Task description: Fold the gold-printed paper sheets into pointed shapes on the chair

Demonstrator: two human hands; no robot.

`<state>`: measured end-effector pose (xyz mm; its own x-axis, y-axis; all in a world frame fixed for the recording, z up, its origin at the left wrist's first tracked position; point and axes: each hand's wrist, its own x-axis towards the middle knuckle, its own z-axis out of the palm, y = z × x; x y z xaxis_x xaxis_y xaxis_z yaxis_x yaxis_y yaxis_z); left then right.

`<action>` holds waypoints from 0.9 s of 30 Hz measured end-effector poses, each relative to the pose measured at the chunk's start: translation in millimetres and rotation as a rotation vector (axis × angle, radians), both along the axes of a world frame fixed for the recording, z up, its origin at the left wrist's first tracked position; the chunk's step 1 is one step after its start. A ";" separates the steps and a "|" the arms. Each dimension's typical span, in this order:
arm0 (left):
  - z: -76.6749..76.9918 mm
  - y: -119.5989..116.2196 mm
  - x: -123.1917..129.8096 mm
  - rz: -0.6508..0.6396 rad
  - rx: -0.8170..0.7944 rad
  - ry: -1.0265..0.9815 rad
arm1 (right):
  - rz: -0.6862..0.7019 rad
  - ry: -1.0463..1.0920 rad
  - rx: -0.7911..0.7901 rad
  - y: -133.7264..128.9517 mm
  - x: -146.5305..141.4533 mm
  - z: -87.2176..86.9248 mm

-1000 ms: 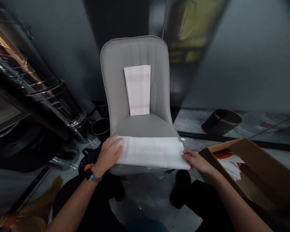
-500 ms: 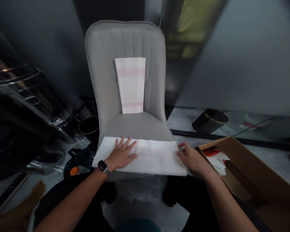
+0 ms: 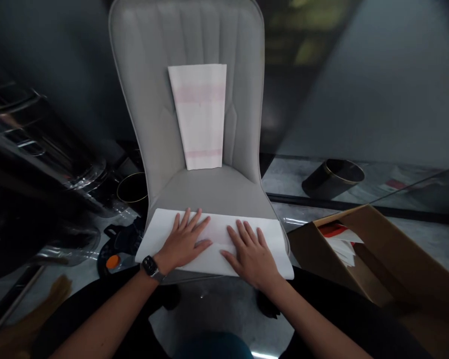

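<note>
On the seat of the grey chair [image 3: 213, 189], a white sheet [image 3: 219, 232] is held flat under the left hand [image 3: 183, 242] and the right hand [image 3: 251, 255], all fingers spread and unpinched, and a second, pink-banded sheet [image 3: 198, 114] is laid against the backrest [image 3: 142, 75].

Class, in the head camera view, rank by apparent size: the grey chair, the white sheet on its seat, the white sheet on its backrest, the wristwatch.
1. Grey chair
2. Sheet on the seat, sheet on the backrest: unsure; the seat one looks wider but lies nearer the camera.
3. Wristwatch
</note>
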<state>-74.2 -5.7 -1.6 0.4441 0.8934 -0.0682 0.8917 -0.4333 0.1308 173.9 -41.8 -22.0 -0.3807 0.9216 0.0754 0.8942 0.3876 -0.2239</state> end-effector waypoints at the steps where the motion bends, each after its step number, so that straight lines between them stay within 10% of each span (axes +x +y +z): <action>1: -1.6 0.7 -1.2 -0.007 0.013 -0.005 | -0.012 0.000 -0.002 -0.9 0.4 1.2; 13: -14.2 13.2 -2.0 -0.011 0.110 -0.013 | -0.068 0.089 -0.088 12.5 12.4 24.2; 27: -20.0 21.8 -5.1 -0.010 0.131 0.024 | -0.255 0.102 -0.094 26.0 30.7 8.3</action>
